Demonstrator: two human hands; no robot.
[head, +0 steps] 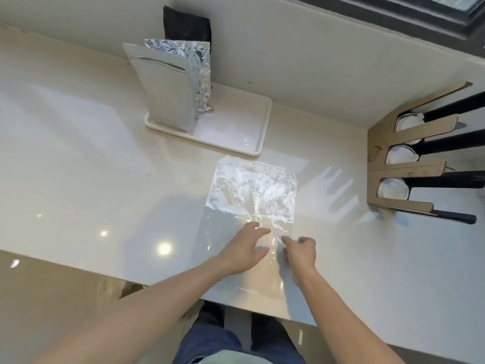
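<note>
One clear bag (259, 282) lies flat on the counter (78, 153), lower centre of frame, reaching the near edge; one foil (252, 190) sheet, crinkled, overlaps the bag's far end, inside or on top I can't tell. Two hands on the bag: left hand (242, 252) released, fingers spread and resting on the plastic; right hand (301, 252) just beside it, fingers curled, one fingertip touching the bag, pinching or not I can't tell. Upper centre: one white tray (231, 127); on it one smooth silver pouch (168, 90) upright, one crumpled pouch (202, 74) behind it; one black pouch (186, 24) against the wall. Right edge: one cardboard rack (378, 153); three white discs (399, 155); four black handles (446, 179).
</note>
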